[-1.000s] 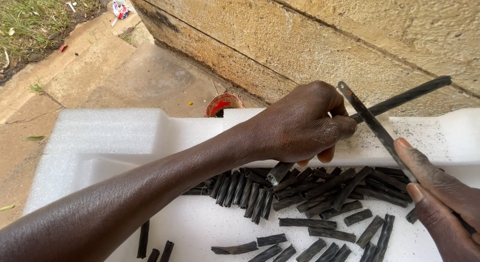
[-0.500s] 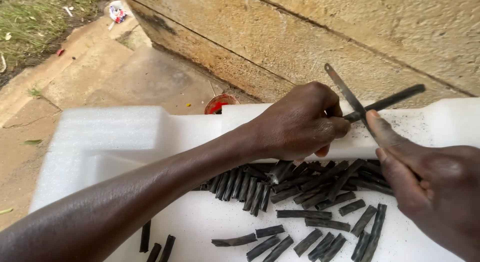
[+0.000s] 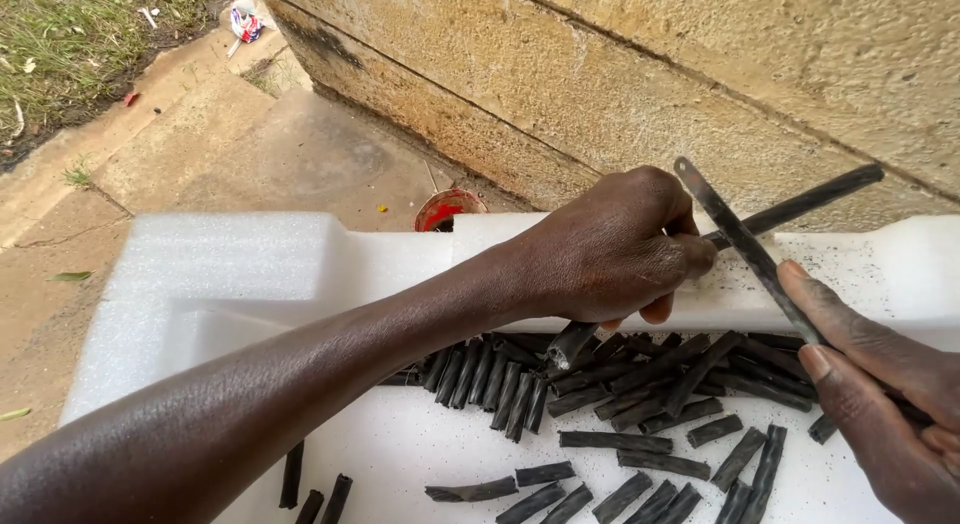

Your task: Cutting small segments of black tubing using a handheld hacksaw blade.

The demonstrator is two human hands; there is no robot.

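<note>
White foam makes up the tray (image 3: 250, 274) that fills the lower part of the view, a moulded block with a raised rim, standing on a concrete step beside a rough stone wall (image 3: 640, 74). Behind the rim a small red can (image 3: 447, 210) peeks out against the base of the wall. Across the tray floor lie many short black rod pieces (image 3: 600, 404), some packed in a row near the middle, others scattered loose toward the front. The left hand (image 3: 610, 249) reaches in over the rim with its fingers wrapped tight around a long black rod (image 3: 800, 206), pinning it on the foam edge; one end of that rod pokes out below the fist, the other runs up to the right. Crossing the rod just beside the knuckles is a thin saw blade (image 3: 745, 249), gripped by the right hand (image 3: 880, 394), whose forefinger lies stretched along the blade.
</note>
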